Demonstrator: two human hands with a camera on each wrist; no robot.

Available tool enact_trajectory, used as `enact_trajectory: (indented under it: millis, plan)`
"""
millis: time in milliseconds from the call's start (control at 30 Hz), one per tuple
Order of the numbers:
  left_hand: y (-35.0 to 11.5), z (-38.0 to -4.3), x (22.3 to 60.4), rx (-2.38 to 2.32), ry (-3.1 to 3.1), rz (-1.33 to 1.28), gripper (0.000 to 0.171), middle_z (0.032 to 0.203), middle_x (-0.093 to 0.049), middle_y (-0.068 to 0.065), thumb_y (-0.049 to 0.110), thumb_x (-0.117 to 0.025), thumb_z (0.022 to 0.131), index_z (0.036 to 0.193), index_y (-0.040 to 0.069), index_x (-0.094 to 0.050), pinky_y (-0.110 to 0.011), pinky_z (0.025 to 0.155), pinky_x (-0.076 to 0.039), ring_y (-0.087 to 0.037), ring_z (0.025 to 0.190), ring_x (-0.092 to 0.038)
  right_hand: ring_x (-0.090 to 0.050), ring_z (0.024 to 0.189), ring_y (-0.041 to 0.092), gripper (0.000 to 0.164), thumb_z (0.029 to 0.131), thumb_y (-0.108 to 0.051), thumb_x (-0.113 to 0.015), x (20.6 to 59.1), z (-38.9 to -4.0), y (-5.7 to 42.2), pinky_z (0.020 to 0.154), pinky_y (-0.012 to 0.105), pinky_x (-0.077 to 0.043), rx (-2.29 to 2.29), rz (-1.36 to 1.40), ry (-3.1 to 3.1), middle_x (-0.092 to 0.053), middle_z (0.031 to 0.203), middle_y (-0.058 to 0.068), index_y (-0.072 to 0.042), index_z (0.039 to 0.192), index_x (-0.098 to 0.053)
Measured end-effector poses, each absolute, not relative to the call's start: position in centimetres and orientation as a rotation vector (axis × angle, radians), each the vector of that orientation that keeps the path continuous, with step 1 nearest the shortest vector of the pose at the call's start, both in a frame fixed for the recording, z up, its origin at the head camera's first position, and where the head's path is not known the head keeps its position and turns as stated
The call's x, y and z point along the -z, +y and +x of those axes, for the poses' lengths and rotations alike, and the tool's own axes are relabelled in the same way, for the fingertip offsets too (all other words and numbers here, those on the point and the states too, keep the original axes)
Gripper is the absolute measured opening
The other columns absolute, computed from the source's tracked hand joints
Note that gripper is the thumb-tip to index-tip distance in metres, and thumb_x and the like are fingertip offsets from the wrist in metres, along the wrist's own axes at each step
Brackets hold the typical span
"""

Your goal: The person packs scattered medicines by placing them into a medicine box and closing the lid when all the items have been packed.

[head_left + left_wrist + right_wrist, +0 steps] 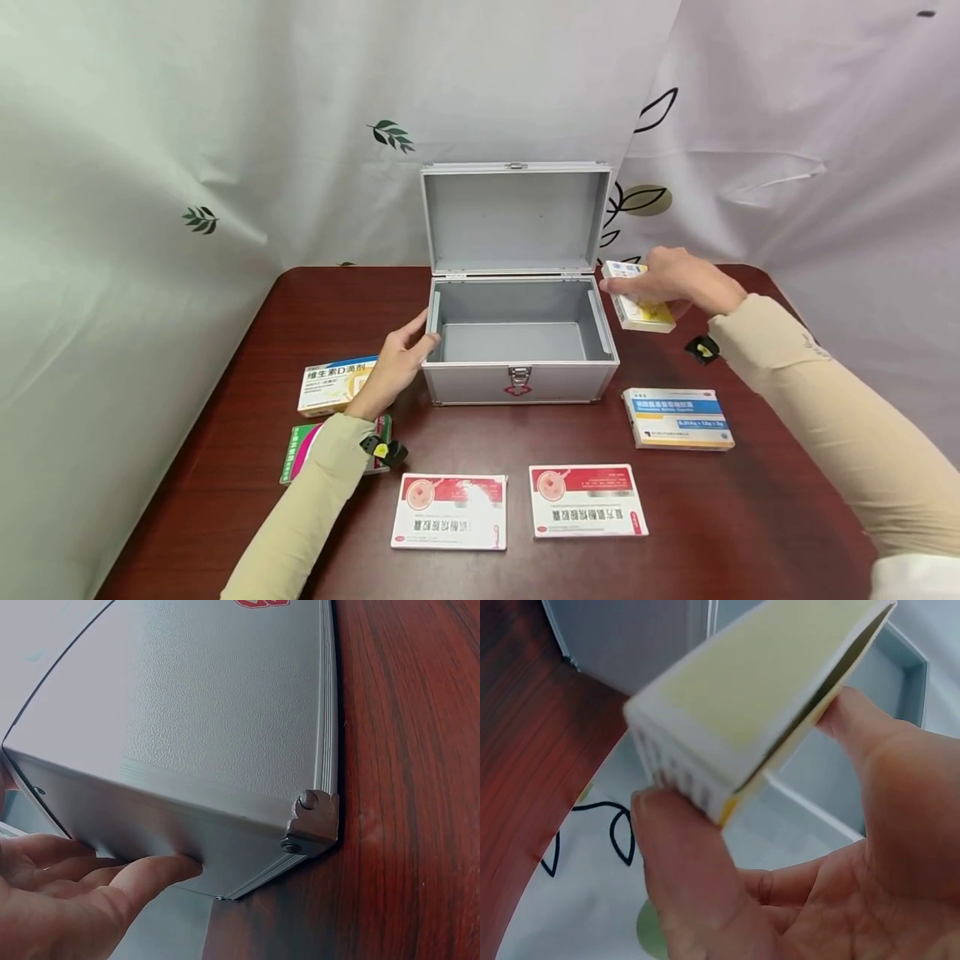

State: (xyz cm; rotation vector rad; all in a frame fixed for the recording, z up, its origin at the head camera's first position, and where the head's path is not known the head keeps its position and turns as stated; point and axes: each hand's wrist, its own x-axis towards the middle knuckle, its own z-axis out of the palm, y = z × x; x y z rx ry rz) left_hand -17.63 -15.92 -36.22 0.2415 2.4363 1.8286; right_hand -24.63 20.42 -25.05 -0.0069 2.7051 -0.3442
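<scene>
Left hand (400, 357) curls over the left side of the rectangular silver metal case (468, 386), presumably steadying it on the red-brown wooden desk (232, 467). Right hand (681, 279) pinches a white-and-yellow cardboard box (654, 317) just right of the case; light hold, we judge, suiting its slimness.

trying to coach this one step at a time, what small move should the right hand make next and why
Probably shift the right hand leftward, bringing the yellow-and-white box over the metal case. It grips that box just beyond the case's right side; the lid stands open, bare floor shows inside, and the left hand holds the case's left side.
</scene>
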Motion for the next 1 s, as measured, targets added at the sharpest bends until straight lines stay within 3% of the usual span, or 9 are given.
enact_trajectory:
  millis: [267, 400, 600, 767, 1000]
  plan:
    - [-16.4, -18.9, 39.0, -1.890, 2.418, 0.242, 0.054, 0.145, -0.033, -0.001, 0.022, -0.052, 0.092, 0.142, 0.021, -0.034, -0.041, 0.096, -0.039, -0.019, 0.125, -0.040, -0.062, 0.052, 0.022, 0.068, 0.075, -0.069, -0.052, 25.2, -24.7, 18.2, 0.050, 0.033, -0.051, 0.337, -0.102, 2.725, -0.056, 0.072, 0.012, -0.001, 0.080, -0.053]
    - [-16.5, -19.3, 39.3, -1.897, 2.436, 0.262, 0.055, 0.144, -0.035, -0.002, 0.020, -0.052, 0.090, 0.142, 0.019, -0.035, -0.040, 0.094, -0.041, -0.021, 0.122, -0.045, -0.062, 0.052, 0.022, 0.065, 0.077, -0.067, -0.052, 25.3, -24.7, 16.5, 0.048, 0.032, -0.050, 0.333, -0.175, 2.749, -0.058, 0.071, 0.012, -0.002, 0.080, -0.054]
    - [-16.7, -19.3, 39.1, -1.913, 2.416, 0.273, 0.055, 0.145, -0.034, -0.002, 0.019, -0.052, 0.091, 0.143, 0.019, -0.034, -0.042, 0.094, -0.041, -0.024, 0.124, -0.044, -0.060, 0.050, 0.021, 0.063, 0.077, -0.066, -0.054, 26.0, -25.2, 12.9, 0.043, 0.029, -0.047, 0.333, -0.206, 2.754, -0.059, 0.074, 0.013, -0.003, 0.084, -0.053]
    - [-16.6, -19.1, 39.2, -1.921, 2.393, 0.233, 0.055, 0.145, -0.034, -0.004, 0.017, -0.052, 0.091, 0.143, 0.018, -0.033, -0.040, 0.096, -0.040, -0.021, 0.124, -0.043, -0.061, 0.052, 0.020, 0.064, 0.076, -0.066, -0.055, 26.7, -25.9, 10.2, 0.049, 0.032, -0.051, 0.357, -0.199, 2.651, -0.059, 0.076, 0.012, -0.004, 0.090, -0.054]
    - [-16.6, -19.2, 39.3, -1.973, 2.343, 0.224, 0.054, 0.143, -0.037, -0.009, 0.015, -0.052, 0.091, 0.142, 0.018, -0.035, -0.043, 0.095, -0.040, -0.029, 0.125, -0.042, -0.063, 0.054, 0.019, 0.062, 0.077, -0.064, -0.056, 27.9, -26.7, 7.0, 0.055, 0.033, -0.054, 0.345, -0.147, 2.542, -0.060, 0.077, 0.010, -0.005, 0.092, -0.054]
